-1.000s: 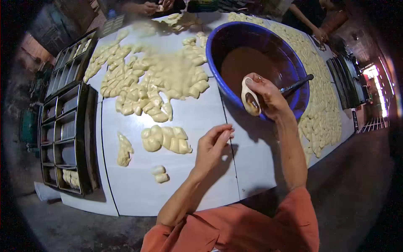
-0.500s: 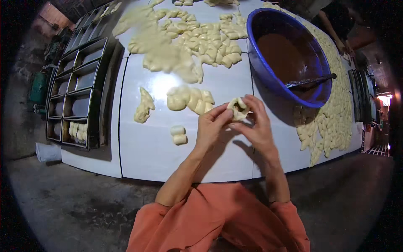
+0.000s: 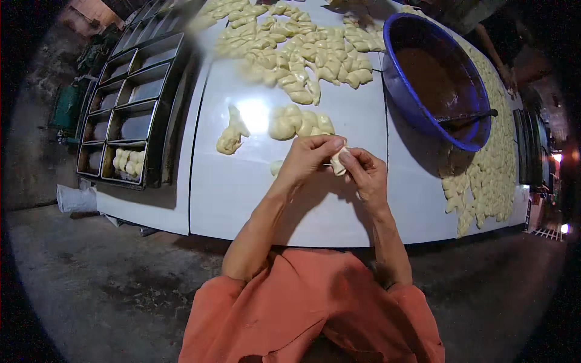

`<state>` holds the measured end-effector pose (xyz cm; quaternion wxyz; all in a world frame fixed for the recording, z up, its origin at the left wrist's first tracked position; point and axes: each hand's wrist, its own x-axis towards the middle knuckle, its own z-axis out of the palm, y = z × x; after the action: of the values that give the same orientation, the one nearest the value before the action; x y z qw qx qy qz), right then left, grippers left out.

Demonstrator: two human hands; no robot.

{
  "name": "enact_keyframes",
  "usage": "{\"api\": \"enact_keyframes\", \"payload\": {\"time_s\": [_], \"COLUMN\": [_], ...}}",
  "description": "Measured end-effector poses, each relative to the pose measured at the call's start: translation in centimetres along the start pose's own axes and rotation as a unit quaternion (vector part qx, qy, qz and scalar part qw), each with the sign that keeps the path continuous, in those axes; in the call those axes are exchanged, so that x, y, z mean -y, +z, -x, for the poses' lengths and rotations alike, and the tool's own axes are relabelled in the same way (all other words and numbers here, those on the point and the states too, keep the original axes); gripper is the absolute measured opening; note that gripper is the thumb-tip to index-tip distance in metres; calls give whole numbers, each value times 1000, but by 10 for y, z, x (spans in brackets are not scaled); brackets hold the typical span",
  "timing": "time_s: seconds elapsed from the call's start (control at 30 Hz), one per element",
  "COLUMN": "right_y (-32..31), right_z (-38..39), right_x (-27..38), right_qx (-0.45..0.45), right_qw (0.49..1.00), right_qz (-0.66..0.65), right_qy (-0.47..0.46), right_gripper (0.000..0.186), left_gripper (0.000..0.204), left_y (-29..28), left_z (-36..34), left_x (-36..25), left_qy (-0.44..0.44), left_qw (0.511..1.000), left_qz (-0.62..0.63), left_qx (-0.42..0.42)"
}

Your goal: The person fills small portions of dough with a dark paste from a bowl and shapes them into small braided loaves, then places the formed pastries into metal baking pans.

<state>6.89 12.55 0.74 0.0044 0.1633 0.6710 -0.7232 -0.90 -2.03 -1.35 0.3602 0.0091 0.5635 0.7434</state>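
Observation:
Between my two hands is a small piece of pale dough, folded into a narrow shape. My left hand pinches its upper end with thumb and fingers. On the other side, my right hand grips it with thumb and curled fingers. Just beyond my hands lies a plump row of dough pieces, and left of that a ragged dough scrap. A pale dough roll peeks out beside my left hand, mostly hidden by it.
A blue basin of brown paste, with a dark-handled utensil in it, stands at right. Many dough pieces spread across the white table; more dough lines its right side. Metal pans sit left, one holding dough rolls.
The dough was cupped with a dark hollow showing; now it is folded together and pinched between my fingers. My hands have drawn closer together. The whole view has shifted slightly.

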Motion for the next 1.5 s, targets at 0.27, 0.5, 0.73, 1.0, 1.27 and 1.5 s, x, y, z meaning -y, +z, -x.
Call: {"api": "enact_keyframes", "payload": {"time_s": [0.27,0.5,0.73,1.0,1.27,1.5], "right_y": [-2,12,20,19,22,35], "right_z": [9,-4,-12,6,15,-6], "right_x": [1,-19,-36,-25,-37,-46], "right_qx": [63,-83,-145,-20,71,83], "right_qw": [937,885,897,966,997,919], "right_qz": [258,206,155,203,28,372], "right_qy": [-228,-409,-389,-157,10,-96], "right_gripper": [39,25,17,17,26,30], "left_gripper": [35,29,28,22,35,39], "left_y": [-14,-1,3,-12,-36,-53], "left_z": [8,29,37,44,78,71], "left_x": [3,-2,14,44,32,25], "left_qy": [28,88,112,46,108,286], "left_qw": [999,995,990,995,959,742], "left_qz": [36,35,68,36,-140,-587], "left_qx": [14,29,53,-77,-220,-152]}}
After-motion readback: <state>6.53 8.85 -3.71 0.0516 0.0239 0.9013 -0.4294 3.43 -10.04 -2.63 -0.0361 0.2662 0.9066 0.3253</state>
